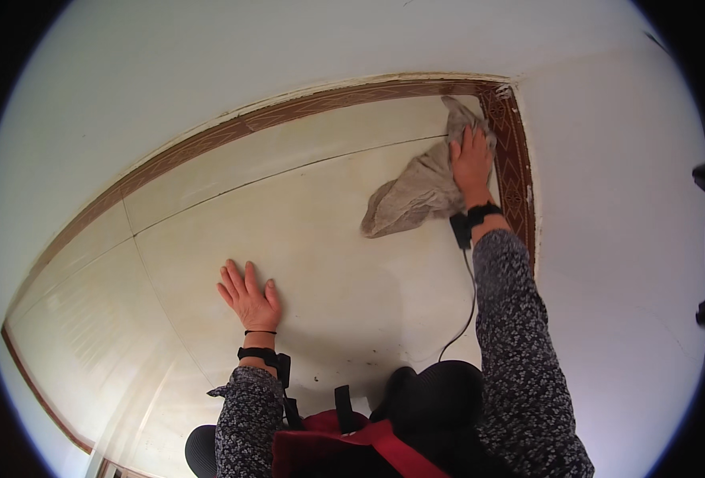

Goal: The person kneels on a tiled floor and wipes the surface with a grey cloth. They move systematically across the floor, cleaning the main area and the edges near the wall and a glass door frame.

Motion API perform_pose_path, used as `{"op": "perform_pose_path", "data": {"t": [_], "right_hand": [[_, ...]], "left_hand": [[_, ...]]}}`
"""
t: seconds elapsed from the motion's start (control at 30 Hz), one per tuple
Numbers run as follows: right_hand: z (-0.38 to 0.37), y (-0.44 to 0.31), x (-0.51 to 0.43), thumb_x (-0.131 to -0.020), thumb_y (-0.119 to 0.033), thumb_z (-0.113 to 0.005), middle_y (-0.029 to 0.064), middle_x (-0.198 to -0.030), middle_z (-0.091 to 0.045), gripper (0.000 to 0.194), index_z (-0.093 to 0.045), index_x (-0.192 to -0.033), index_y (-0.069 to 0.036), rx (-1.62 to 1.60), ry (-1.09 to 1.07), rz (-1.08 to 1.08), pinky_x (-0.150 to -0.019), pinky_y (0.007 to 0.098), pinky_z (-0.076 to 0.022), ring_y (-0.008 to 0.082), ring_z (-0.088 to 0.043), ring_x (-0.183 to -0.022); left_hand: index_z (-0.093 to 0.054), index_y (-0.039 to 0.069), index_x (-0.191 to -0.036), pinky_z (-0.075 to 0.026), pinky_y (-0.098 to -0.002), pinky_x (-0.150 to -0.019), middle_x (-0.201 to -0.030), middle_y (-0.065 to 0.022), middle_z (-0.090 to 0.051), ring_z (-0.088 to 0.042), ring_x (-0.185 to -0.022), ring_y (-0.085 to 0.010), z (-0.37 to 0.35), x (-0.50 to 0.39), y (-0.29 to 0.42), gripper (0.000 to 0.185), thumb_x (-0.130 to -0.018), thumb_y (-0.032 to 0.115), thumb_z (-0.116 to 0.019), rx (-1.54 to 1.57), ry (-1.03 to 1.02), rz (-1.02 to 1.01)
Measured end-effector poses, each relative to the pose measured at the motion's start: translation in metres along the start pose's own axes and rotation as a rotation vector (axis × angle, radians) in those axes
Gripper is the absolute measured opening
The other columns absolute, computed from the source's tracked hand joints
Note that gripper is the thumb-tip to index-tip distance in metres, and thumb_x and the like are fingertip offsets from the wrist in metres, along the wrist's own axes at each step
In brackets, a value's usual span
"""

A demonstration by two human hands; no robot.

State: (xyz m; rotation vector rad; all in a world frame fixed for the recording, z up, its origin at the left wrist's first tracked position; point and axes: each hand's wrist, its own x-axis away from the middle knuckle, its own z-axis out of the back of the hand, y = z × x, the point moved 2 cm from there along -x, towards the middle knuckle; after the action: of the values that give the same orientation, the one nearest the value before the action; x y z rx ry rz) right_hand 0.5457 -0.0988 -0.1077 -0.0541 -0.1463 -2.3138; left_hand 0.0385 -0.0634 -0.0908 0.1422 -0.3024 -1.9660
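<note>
A crumpled grey-brown cloth [415,188] lies on the cream tiled floor [322,221], bunched up at the far right corner. My right hand [473,158] holds it down there, palm downward, beside the patterned brown skirting tile [512,173]. One end of the cloth trails left and towards me; what is under my palm is hidden. Lower and further left, my left hand [252,302] rests on the bare floor with its fingers spread and nothing in it.
White walls [603,179] meet at the corner, with brown skirting [179,149] along the far side. A thin black cable [469,305] hangs from the black device [461,232] at my right wrist. Dark specks [352,361] dot the floor near my knees [436,391].
</note>
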Motion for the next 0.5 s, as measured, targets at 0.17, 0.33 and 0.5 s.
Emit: {"op": "perform_pose_path", "data": {"t": [0.17,0.33,0.5], "right_hand": [[0.002,0.036,0.147,-0.092,-0.019,-0.047,0.0194,-0.146,-0.023,0.053,-0.029,-0.139,-0.002,-0.163,0.072,0.169,-0.108,0.0494,-0.0182,0.0361,-0.02,-0.135],[0.012,0.044,0.332,-0.08,-0.005,-0.052,0.0269,-0.143,-0.023,0.061,-0.03,-0.136,0.003,-0.214,-0.194,0.224,-0.107,0.0541,-0.0164,0.0437,-0.018,-0.134],[0.024,0.046,0.422,-0.077,-0.004,-0.054,0.0288,-0.138,-0.028,0.06,-0.034,-0.133,0.005,-0.288,-0.289,0.249,-0.105,0.0564,-0.0183,0.0462,-0.021,-0.132]], "left_hand": [[-0.042,0.007,-0.13,-0.009,-0.0578,-0.108,-0.146,-0.0223,-0.023,-0.017,-0.135,-0.0411,-0.001,-0.001,0.001,0.052,-0.086,0.034,-0.049,0.011,0.015,-0.01],[-0.039,0.006,-0.132,-0.008,-0.0561,-0.108,-0.147,-0.0214,-0.021,-0.015,-0.136,-0.0403,0.0,-0.001,0.002,0.052,-0.088,0.031,-0.048,0.015,-0.007,-0.002],[-0.04,0.007,-0.132,-0.01,-0.0574,-0.107,-0.147,-0.0212,-0.022,-0.017,-0.135,-0.0403,-0.004,-0.002,-0.001,0.052,-0.088,0.033,-0.048,0.022,0.046,-0.03]]}}
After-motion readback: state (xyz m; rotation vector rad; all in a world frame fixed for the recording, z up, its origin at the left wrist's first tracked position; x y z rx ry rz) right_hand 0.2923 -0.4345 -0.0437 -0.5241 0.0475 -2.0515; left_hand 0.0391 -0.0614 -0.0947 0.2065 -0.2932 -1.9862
